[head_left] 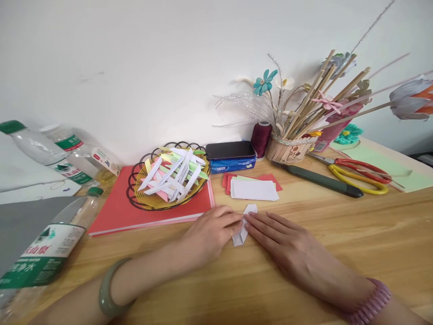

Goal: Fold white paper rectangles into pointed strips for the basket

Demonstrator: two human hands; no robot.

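Observation:
A small folded white paper lies on the wooden table between my two hands. My left hand has its fingers bent together at the paper's left edge, pressing on it. Flat on the table, my right hand touches the paper's right side with outstretched fingertips. Just behind them is a stack of white paper strips, with red strips and a green one showing beneath. A yellow basket with a black looped rim holds several folded paper pieces in white, pink, green and yellow.
Red sheets lie under the basket. A phone rests on a blue tissue pack. Plastic bottles are at left. Maroon thread, a flower basket, a dark green tool and scissors are at right.

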